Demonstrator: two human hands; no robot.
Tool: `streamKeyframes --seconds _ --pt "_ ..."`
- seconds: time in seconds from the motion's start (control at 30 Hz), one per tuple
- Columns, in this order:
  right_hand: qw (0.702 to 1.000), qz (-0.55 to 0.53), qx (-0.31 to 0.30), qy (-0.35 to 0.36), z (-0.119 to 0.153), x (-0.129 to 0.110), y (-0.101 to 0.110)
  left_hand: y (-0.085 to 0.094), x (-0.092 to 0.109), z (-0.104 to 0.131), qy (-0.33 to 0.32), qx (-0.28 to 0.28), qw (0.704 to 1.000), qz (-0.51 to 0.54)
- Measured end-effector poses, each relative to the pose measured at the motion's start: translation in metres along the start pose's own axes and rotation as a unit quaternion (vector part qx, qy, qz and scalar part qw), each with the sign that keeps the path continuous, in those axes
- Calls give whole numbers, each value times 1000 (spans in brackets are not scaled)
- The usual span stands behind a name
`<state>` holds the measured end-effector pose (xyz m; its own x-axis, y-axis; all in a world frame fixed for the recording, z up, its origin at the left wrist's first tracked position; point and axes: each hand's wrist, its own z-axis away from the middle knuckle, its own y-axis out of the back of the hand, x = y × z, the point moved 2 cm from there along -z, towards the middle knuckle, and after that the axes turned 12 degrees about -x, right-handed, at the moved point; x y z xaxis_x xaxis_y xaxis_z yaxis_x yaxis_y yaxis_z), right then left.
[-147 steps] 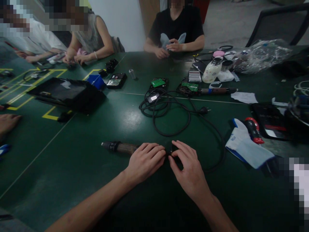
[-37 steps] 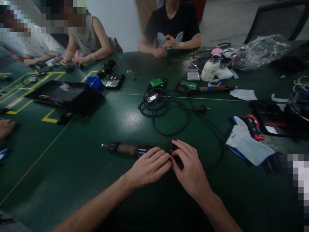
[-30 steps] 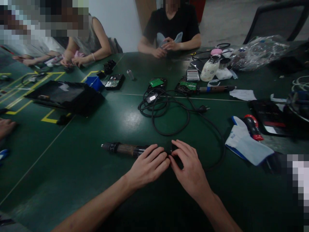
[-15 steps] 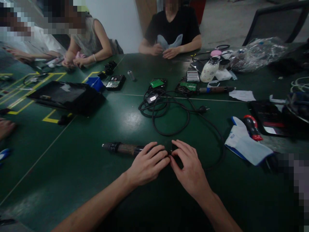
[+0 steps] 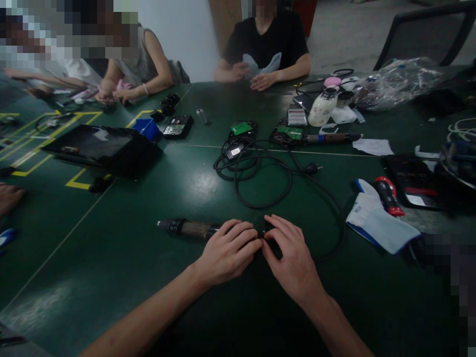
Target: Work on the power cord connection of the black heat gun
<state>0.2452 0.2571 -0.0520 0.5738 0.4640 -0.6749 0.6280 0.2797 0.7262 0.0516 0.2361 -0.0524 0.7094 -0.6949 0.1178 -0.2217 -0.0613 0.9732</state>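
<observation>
Tabletop (image 5: 111, 238): green, glossy | left hand (image 5: 227, 253): on power driver (image 5: 195, 229) | wall (image 5: 178, 37): pale

Brown-and-black tool (image 5: 195, 229) on its side

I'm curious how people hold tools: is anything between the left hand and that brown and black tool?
Nothing visible: the left hand lies over one end of the brown and black tool. The space beneath the hand is hidden.
</observation>
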Motion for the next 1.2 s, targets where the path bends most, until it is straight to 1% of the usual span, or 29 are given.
streamKeyframes --seconds 0.07,0.2,0.37,0.5,0.67,0.77,0.9,1.03,1.2 --pt "1000 0 -1 1 0 0 0 0 0 0 -6 -6 1000 2" --pt "1000 3 -2 -2 2 1 0 0 -1 -1 12 4 1000 -5" --pt "1000 5 -2 1 1 0 -1 0 0 -1 1 -6 1000 4" --pt "1000 3 -6 -1 0 0 -1 1 -1 -1 19 4 1000 -3" --pt "1000 8 -1 2 1 1 -1 1 0 -1 -8 -8 1000 10" --pt "1000 9 0 0 0 1 -1 1 0 0 4 -4 1000 15" --pt "1000 9 -6 -3 0 1 -2 0 0 0 1 -18 1000 11" --pt "1000 8 -4 -2 1 1 -1 1 0 0 16 -8 1000 -1" --pt "1000 7 -6 -2 1 1 0 2 0 0 2 -17 1000 3"
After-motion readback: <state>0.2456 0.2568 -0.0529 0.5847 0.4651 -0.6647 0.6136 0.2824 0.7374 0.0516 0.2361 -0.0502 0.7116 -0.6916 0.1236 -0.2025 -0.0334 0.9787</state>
